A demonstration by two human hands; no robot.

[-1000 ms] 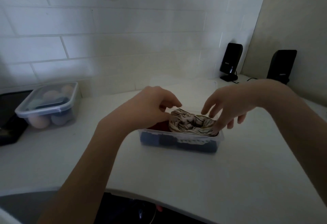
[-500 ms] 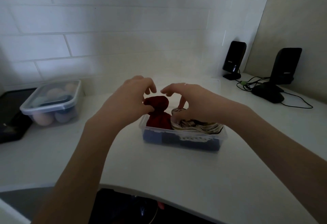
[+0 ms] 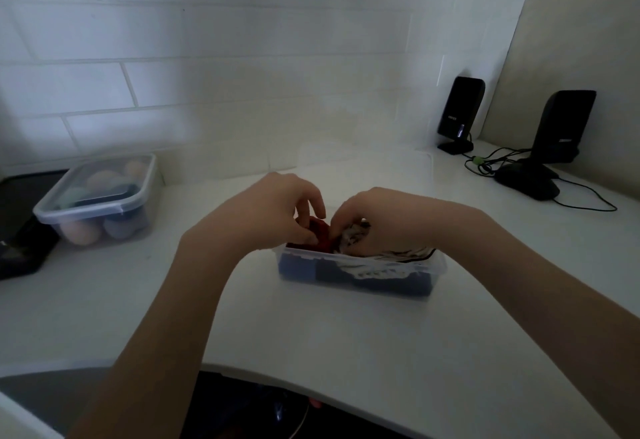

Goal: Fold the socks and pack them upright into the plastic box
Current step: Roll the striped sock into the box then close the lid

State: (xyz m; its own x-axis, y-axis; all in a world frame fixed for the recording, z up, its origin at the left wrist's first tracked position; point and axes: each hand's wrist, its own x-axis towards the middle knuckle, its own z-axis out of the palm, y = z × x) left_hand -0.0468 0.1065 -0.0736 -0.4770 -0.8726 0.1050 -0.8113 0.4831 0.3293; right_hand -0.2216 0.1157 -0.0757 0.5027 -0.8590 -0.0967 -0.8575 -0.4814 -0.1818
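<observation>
Two hands (image 3: 273, 210) (image 3: 384, 220), two plastic boxes (image 3: 360, 265) (image 3: 100, 199), two speakers (image 3: 459, 114) (image 3: 562, 127).

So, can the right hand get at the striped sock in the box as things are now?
Probably yes. The right hand already lies on the striped sock at the open top of the plastic box; nothing covers it. The left hand works at the red sock beside it.
</observation>
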